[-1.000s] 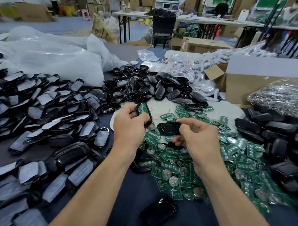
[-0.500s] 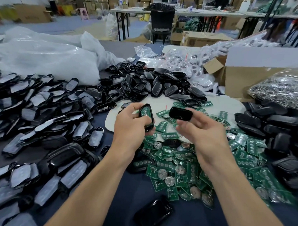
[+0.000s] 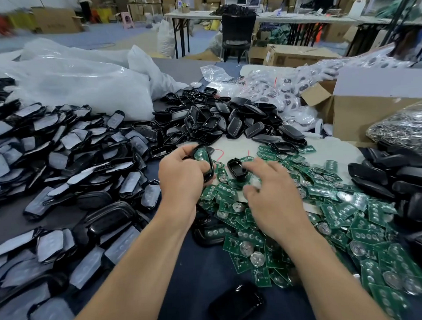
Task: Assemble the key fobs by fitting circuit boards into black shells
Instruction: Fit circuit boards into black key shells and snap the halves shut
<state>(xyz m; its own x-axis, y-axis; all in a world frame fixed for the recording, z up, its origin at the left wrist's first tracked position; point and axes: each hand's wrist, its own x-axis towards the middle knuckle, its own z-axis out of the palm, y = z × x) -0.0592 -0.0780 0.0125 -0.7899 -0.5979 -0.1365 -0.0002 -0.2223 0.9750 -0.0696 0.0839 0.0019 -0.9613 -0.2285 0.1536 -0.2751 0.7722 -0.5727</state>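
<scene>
Two hands work over a heap of green circuit boards [image 3: 338, 217] on the dark table [image 3: 197, 275]. The left hand [image 3: 182, 180] grips a black shell [image 3: 211, 170] with a green board [image 3: 201, 155] seated inside. The right hand [image 3: 276, 198] hovers with fingers loosely spread, holding nothing; a second shell [image 3: 238, 169] lies just beside its fingertips. A pile of empty shells [image 3: 227, 121] sits behind.

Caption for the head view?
Left hand holds a board-fitted black shell; right hand hovers by an empty shell over circuit boards.
</scene>
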